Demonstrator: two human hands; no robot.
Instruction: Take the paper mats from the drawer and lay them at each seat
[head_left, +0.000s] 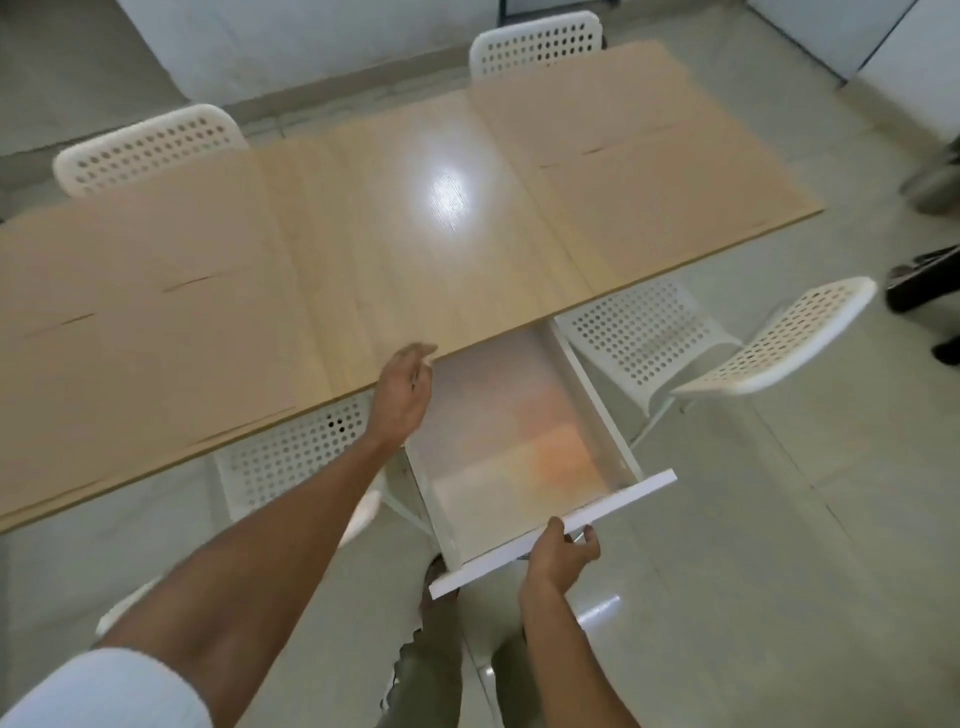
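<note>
Right hand (561, 558) grips the open drawer (519, 447) front; left hand (402, 389) (fingers relaxed) hovers at the table's (415, 234) near edge, paper mats (649, 171) on the table at both ends.

Pale wood-grain table (415, 234) across the middle of the frame, tan paper mats (145, 291) at left and upper right, white chairs (644, 332) patterned with round holes, white drawer (519, 457) with an orange-tinted floor, pale grey tiles (779, 571).
</note>
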